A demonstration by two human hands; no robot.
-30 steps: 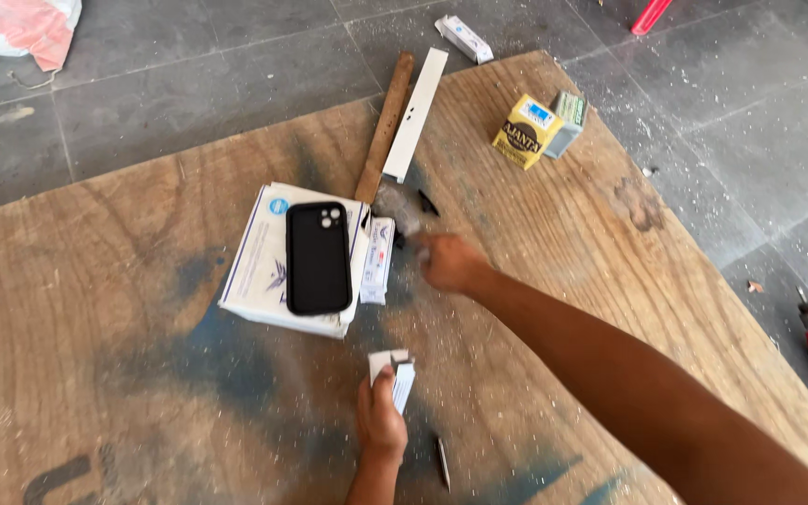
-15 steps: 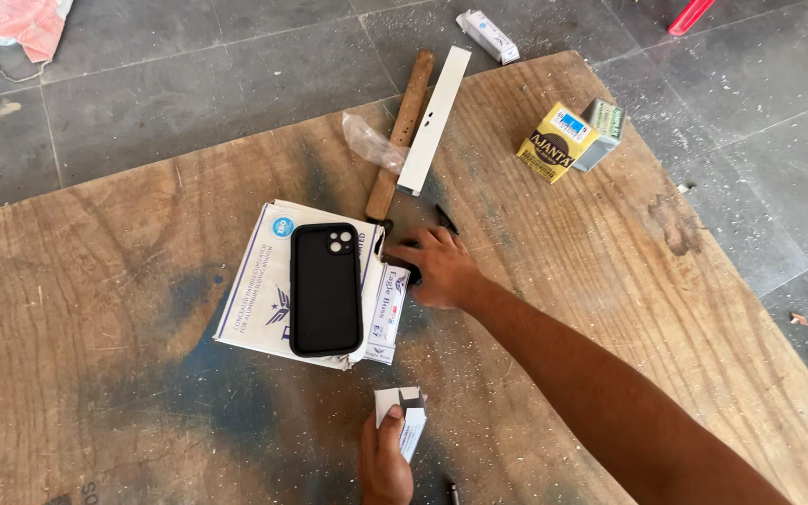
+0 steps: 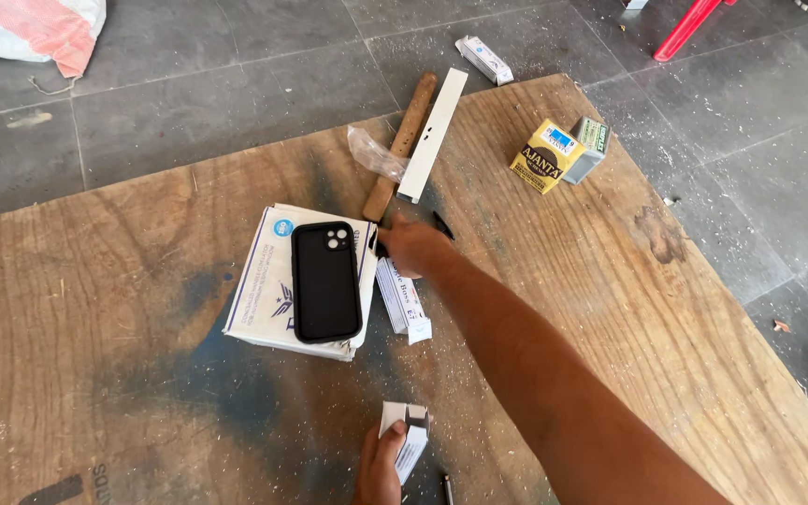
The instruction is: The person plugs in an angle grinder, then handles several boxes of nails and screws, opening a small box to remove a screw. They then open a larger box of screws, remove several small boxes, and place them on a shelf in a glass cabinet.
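Centrally, the right hand (image 3: 411,245) reaches, fingers curled, grip unclear, over a small dark object (image 3: 443,224) at 12 o'clock of the phone (image 3: 325,281). At 6 o'clock, the left hand (image 3: 381,465) pinches a small white box (image 3: 407,436): light, crushable card, best held by its edges.

Grey tiled floor (image 3: 236,103), dusty, in daylight. Worn plywood board (image 3: 95,309) with blue stains lying across it. Sack (image 3: 30,28) top left, red leg (image 3: 694,28) top right.
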